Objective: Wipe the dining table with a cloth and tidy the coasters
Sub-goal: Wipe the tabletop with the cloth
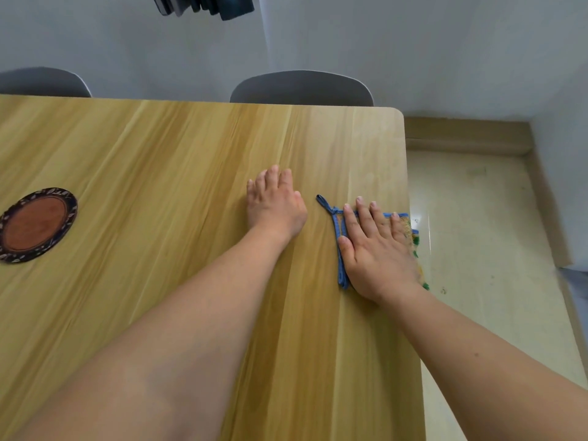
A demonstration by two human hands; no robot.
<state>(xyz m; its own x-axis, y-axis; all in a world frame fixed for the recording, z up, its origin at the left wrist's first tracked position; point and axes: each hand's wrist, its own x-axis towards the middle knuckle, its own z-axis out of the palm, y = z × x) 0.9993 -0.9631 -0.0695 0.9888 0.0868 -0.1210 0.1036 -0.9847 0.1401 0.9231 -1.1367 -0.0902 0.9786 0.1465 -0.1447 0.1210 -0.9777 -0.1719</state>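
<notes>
A folded cloth [340,246] with blue edging, a blue loop and a yellow-green pattern lies flat at the right edge of the wooden dining table [178,160]. My right hand [375,249] presses flat on top of it, fingers spread, covering most of it. To its left, my left hand [275,206] rests palm down on the bare wood, fingers apart, holding nothing. A round coaster [35,224], reddish brown with a dark patterned rim, lies on the table at the far left.
Two grey chairs [302,87] [41,81] stand tucked along the table's far edge against a grey wall. Pale tiled floor [483,249] lies past the table's right edge. Dark objects [203,4] show at the top of the view.
</notes>
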